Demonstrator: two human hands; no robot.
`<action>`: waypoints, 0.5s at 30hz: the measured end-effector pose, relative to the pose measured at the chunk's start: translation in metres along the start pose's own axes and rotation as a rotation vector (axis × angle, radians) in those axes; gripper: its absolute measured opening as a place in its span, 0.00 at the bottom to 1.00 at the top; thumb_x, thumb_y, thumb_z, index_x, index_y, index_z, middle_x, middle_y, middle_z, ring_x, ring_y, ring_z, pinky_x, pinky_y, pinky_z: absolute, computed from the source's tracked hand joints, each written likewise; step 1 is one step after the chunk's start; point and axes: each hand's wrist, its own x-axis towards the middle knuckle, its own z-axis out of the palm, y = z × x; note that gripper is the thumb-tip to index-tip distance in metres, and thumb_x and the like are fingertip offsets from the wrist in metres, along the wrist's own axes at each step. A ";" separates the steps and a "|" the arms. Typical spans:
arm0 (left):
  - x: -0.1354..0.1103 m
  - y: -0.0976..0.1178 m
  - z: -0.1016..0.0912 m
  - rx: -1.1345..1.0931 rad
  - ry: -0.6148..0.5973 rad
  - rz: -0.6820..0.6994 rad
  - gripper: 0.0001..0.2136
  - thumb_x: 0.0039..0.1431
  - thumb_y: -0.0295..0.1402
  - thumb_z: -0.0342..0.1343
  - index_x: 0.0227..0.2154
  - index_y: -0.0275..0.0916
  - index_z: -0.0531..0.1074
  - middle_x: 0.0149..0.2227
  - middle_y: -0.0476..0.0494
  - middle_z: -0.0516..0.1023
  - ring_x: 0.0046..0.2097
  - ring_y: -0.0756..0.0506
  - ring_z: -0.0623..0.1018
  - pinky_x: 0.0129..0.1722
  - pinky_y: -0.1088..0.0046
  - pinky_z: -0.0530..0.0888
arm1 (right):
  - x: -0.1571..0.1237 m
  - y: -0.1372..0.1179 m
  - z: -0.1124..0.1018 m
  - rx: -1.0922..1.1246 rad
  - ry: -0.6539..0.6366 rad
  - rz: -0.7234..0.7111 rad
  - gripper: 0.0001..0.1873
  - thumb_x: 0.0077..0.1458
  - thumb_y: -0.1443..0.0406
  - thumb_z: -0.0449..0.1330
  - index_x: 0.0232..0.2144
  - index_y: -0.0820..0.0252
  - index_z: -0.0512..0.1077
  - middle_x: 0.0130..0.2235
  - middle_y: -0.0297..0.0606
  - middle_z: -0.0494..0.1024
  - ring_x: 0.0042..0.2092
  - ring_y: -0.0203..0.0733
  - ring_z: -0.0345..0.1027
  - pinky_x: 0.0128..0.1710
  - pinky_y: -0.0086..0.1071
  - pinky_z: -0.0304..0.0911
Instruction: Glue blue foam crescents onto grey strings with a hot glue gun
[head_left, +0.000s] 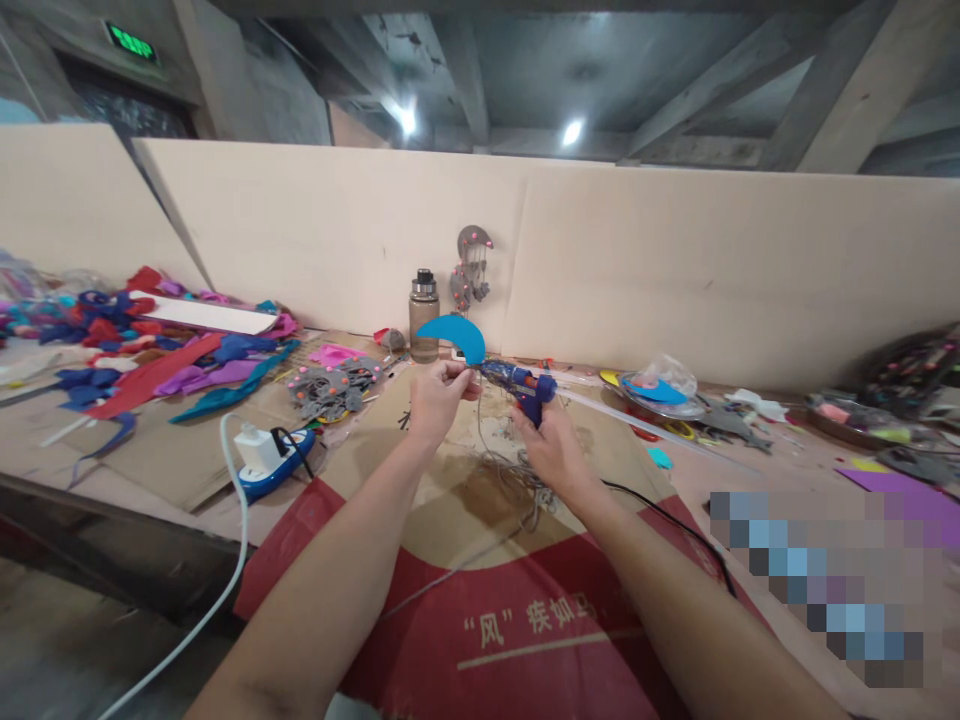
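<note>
Pinched in my left hand (439, 398) is a blue felt crescent (456, 332), held up above the work surface. My right hand (549, 435) is wrapped around the handle of a blue glue gun (531, 384), whose nozzle points left and meets the lower tip of the crescent near my left fingertips. A clear glue stick (600, 402) sticks out of the gun's back end. Grey cord (517, 470) hangs down from around the crescent's tip and lies in a loose tangle on the cardboard (420, 500) below my hands.
A bottle (424, 325) stands behind the crescent, near a grey moon ornament (472, 262) on the board wall. At left lie felt strips (195, 375), grey pieces with pink dots (330, 388) and a blue power strip (276, 464). To the right is a plate (697, 408); a black cable (675, 518) trails there.
</note>
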 end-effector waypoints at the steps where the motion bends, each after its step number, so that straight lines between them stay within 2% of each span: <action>1: 0.000 0.000 0.000 -0.006 0.001 0.002 0.05 0.53 0.32 0.59 0.29 0.34 0.73 0.24 0.45 0.79 0.26 0.48 0.79 0.32 0.69 0.78 | 0.000 0.000 0.000 0.001 -0.002 0.001 0.18 0.58 0.57 0.51 0.44 0.62 0.69 0.42 0.50 0.76 0.43 0.51 0.69 0.44 0.43 0.63; 10: 0.000 -0.002 -0.002 -0.041 -0.003 0.030 0.08 0.53 0.34 0.60 0.29 0.33 0.73 0.25 0.44 0.79 0.27 0.47 0.79 0.31 0.68 0.79 | 0.002 0.004 0.001 0.018 -0.011 0.036 0.17 0.57 0.56 0.51 0.41 0.62 0.69 0.38 0.48 0.76 0.38 0.49 0.69 0.42 0.43 0.63; 15: 0.000 0.001 -0.003 -0.053 -0.008 0.021 0.08 0.53 0.34 0.60 0.30 0.33 0.73 0.25 0.44 0.78 0.26 0.48 0.78 0.32 0.68 0.78 | 0.001 0.002 -0.001 0.023 0.015 0.023 0.17 0.57 0.56 0.51 0.42 0.60 0.69 0.39 0.47 0.77 0.40 0.50 0.69 0.44 0.44 0.64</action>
